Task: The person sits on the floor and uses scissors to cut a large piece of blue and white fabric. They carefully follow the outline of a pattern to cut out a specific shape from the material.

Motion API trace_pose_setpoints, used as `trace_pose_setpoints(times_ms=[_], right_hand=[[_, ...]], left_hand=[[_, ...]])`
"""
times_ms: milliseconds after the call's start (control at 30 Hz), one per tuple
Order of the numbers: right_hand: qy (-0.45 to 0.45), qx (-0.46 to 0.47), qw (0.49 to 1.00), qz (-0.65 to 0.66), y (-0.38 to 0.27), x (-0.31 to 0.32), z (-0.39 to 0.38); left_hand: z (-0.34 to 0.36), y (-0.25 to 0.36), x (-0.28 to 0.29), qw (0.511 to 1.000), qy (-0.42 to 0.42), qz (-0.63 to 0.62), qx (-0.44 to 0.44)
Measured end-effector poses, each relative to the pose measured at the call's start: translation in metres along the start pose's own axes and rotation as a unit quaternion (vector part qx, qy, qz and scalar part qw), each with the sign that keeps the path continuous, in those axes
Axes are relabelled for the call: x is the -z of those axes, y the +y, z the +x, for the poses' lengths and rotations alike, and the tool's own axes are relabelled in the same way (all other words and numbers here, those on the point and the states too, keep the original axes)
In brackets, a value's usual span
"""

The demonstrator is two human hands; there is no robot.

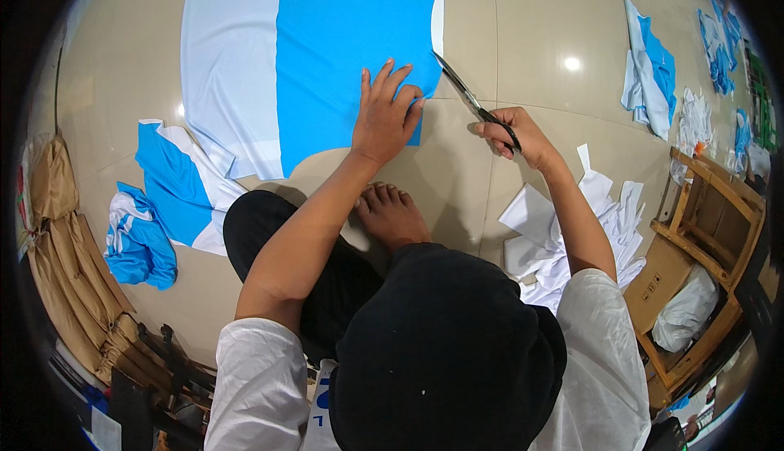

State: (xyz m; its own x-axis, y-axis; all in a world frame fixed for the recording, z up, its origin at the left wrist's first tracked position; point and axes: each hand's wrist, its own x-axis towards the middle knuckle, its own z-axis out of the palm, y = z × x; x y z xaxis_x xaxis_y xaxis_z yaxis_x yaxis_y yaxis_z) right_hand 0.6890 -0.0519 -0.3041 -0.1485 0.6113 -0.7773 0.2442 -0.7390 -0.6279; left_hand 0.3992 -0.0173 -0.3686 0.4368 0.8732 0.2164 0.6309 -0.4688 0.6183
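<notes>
A large fabric panel, part bright blue and part pale white, lies spread on the tiled floor in front of me. My left hand rests flat on its blue part near the lower right corner, fingers spread. In my right hand is a pair of scissors with black handles. Their blade tips meet the panel's right edge, at the lower end of a curved white strip. Whether fabric sits between the blades is too small to tell.
White fabric scraps lie in a heap by my right forearm. Blue and white pieces lie at the left, another at the far right. A wooden stool with a cardboard box stands right; brown cloth bundles line the left.
</notes>
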Motion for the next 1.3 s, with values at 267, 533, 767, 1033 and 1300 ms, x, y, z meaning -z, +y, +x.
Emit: trace_pose_setpoints(times_ms=[267, 533, 767, 1033, 1300], right_hand=[[-0.002, -0.003, 1.0, 0.005, -0.003, -0.0019, 0.0019], [0.0, -0.002, 1.0, 0.0, -0.0017, -0.0022, 0.0037], [0.001, -0.002, 1.0, 0.002, -0.0031, -0.0037, 0.0047], [-0.008, 0.004, 1.0, 0.009, 0.0012, -0.001, 0.0073], [-0.005, 0.002, 1.0, 0.009, 0.0017, -0.0029, 0.0065]], left_hand=[[-0.0014, -0.0002, -0.0008, 1.0, 0.006, 0.005, -0.003], [-0.0015, -0.0005, -0.0013, 1.0, 0.009, 0.008, -0.007], [-0.0015, -0.0008, -0.0021, 1.0, 0.009, 0.006, -0.006], [-0.0012, -0.0003, -0.0017, 1.0, 0.014, 0.002, -0.004], [-0.0016, -0.0006, -0.0015, 1.0, 0.014, 0.003, -0.004]])
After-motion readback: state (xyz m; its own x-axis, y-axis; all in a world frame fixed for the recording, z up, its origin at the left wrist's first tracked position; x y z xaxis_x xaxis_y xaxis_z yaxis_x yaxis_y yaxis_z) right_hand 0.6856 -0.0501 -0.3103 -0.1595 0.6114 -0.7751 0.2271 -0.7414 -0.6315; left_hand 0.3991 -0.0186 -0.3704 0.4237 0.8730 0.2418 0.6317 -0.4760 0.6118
